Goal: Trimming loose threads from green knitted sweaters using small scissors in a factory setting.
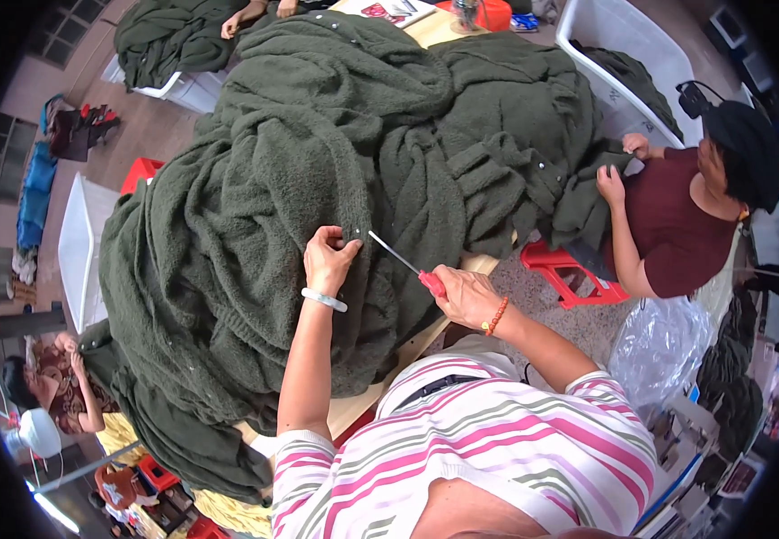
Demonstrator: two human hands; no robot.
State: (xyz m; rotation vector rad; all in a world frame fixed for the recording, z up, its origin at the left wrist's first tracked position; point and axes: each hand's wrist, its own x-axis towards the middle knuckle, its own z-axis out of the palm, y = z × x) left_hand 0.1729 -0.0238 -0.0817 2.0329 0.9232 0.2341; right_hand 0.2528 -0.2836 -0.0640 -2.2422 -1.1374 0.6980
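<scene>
A huge heap of dark green fleecy fabric (255,207) covers the table in front of me. With thumb and fingers, my left hand (325,262) pinches a fold of it, right beside a small pale dot like a button or snap (358,231). My right hand (468,298) is closed round the red handle of a tool with a thin straight metal shaft (400,254), much like a screwdriver. Its tip points at the cloth just right of the pale dot; whether it touches cannot be made out. More pale dots are scattered over the fabric.
On the right, a person in maroon (677,216) holds an edge of the green fabric, near a red stool (569,274). Another person (61,386) handles its left end. White bins (618,54) stand around. The wooden table edge (425,337) shows near my waist.
</scene>
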